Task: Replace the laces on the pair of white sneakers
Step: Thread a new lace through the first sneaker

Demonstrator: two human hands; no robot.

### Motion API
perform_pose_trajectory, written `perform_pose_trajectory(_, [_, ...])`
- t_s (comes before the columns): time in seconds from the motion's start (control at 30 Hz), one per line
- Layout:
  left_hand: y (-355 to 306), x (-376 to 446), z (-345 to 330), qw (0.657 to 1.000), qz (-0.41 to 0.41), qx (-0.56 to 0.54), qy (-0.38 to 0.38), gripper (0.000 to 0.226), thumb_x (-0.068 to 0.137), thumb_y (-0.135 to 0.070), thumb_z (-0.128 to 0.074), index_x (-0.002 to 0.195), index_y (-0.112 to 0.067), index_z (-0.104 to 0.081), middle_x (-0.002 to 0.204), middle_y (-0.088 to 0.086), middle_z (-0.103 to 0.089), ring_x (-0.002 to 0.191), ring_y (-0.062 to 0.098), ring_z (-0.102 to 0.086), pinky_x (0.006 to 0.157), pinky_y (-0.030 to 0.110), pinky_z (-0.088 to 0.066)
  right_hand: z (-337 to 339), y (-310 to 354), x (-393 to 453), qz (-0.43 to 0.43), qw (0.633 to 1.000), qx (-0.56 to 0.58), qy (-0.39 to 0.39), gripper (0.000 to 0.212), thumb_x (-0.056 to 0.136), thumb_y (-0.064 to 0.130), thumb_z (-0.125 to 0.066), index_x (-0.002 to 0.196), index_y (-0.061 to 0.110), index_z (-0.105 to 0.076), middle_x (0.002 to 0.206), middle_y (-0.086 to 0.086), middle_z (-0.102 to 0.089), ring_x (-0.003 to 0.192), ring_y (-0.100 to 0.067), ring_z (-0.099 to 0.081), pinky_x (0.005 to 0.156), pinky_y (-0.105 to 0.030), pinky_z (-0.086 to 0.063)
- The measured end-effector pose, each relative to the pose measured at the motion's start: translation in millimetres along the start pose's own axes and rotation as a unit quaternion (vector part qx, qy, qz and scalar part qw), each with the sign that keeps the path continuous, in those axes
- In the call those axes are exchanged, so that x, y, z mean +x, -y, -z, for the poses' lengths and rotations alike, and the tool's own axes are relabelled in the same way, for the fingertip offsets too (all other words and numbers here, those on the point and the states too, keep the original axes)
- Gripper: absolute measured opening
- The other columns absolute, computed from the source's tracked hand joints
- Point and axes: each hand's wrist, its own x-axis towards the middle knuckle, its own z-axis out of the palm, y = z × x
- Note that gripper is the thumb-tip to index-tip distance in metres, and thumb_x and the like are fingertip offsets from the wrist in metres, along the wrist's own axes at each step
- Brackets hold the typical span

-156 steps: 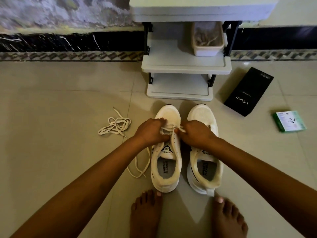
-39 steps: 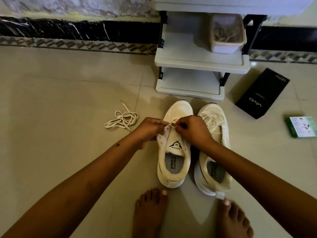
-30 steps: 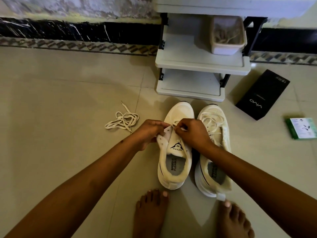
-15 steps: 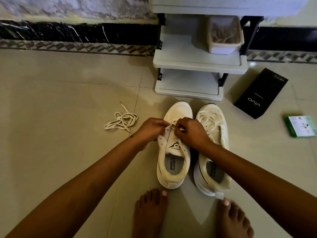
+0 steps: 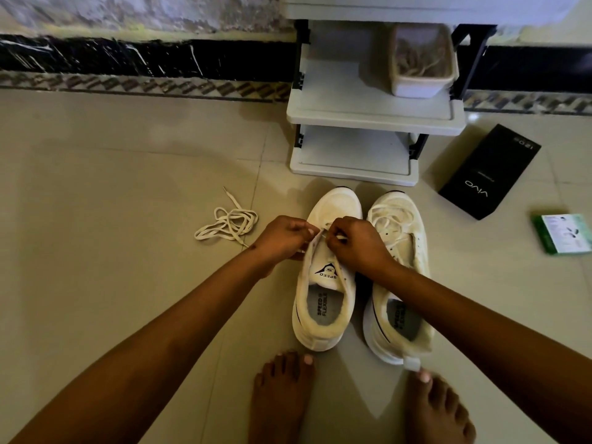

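Note:
Two white sneakers stand side by side on the tiled floor, toes away from me. The left sneaker [image 5: 323, 299] has its tongue showing and my left hand [image 5: 283, 238] pinches its left eyelet flap. My right hand [image 5: 355, 243] is closed on a thin white lace at the lower eyelets of that shoe. The lace end between my fingers is mostly hidden. A loose white lace [image 5: 389, 219] lies piled on top of the right sneaker [image 5: 400, 283]. Another lace [image 5: 229, 222] lies tangled on the floor to the left.
A white shelf rack [image 5: 362, 113] stands just beyond the shoes, with a plastic tub [image 5: 423, 62] of laces on its middle shelf. A black phone box [image 5: 490, 171] and a small green box [image 5: 562, 233] lie to the right. My bare feet [image 5: 282, 395] are behind the heels.
The lace that hung beside the left sneaker 5 s ago is gone from there, and a loose lace now lies on the right sneaker. Both hands stay at the left sneaker's eyelets.

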Motion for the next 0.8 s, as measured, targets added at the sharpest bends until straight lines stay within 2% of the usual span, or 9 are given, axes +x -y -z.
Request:
perform_pose_trajectory(0.17, [5,3,1,1.0,-0.02,0.02,0.003,0.022,0.095,-0.004,-0.049,0.106,-0.006,-0.068,0.094,0.008,-0.068,0.082,0.014,-0.065,0.062,0.015,-0.055,1,0,1,0.03,0.999,-0.044,0.007,0.02,0.091,0.017,-0.054,0.097,0.002,-0.065,0.098,-0.014,-0.064,0.088,-0.028,-0.059,0.068,-0.025,-0.037])
perform_pose_trajectory(0.27, [9,6,0,0.998,-0.039,0.036,-0.013,0.02,0.091,-0.002,-0.056,0.105,-0.007,-0.069,0.1,0.012,-0.068,0.092,0.023,-0.066,0.07,0.022,-0.057,7,-1,6,0.054,0.994,-0.081,0.05,0.02,0.091,0.019,-0.052,0.096,0.003,-0.063,0.095,-0.014,-0.062,0.086,-0.028,-0.058,0.069,-0.03,-0.042])
perform_pose_trajectory(0.37, [12,6,-2,0.997,-0.055,0.034,-0.033,0.019,0.087,-0.001,-0.062,0.105,-0.004,-0.069,0.099,0.013,-0.068,0.088,0.022,-0.066,0.066,0.016,-0.056,8,-1,8,0.068,0.991,-0.098,0.06,0.021,0.091,0.02,-0.052,0.095,0.003,-0.063,0.095,-0.014,-0.062,0.085,-0.028,-0.058,0.07,-0.031,-0.044])
perform_pose_trajectory(0.53, [10,8,-1,0.997,-0.058,0.032,-0.029,0.021,0.084,0.0,-0.065,0.104,-0.003,-0.069,0.094,0.009,-0.066,0.079,0.012,-0.063,0.064,0.012,-0.054,-1,1,3,0.069,0.99,-0.12,0.013,0.024,0.095,0.021,-0.046,0.096,0.003,-0.061,0.094,-0.014,-0.06,0.082,-0.029,-0.058,0.064,-0.028,-0.037])
perform_pose_trajectory(0.67, [10,10,-1,0.997,-0.058,0.038,-0.037,0.019,0.082,0.0,-0.067,0.1,-0.006,-0.07,0.092,0.009,-0.067,0.082,0.016,-0.063,0.072,0.019,-0.054,-4,0,3,0.067,0.99,-0.126,0.007,0.023,0.094,0.022,-0.046,0.095,0.003,-0.06,0.094,-0.014,-0.061,0.082,-0.03,-0.059,0.065,-0.032,-0.042])
perform_pose_trajectory(0.8, [12,10,-1,0.997,-0.062,0.037,-0.038,0.017,0.082,-0.002,-0.068,0.097,-0.009,-0.071,0.09,0.007,-0.067,0.083,0.017,-0.064,0.076,0.023,-0.055,-1,1,8,0.019,0.995,-0.089,0.038,0.022,0.093,0.021,-0.049,0.095,0.004,-0.061,0.096,-0.014,-0.063,0.086,-0.029,-0.059,0.068,-0.031,-0.042])
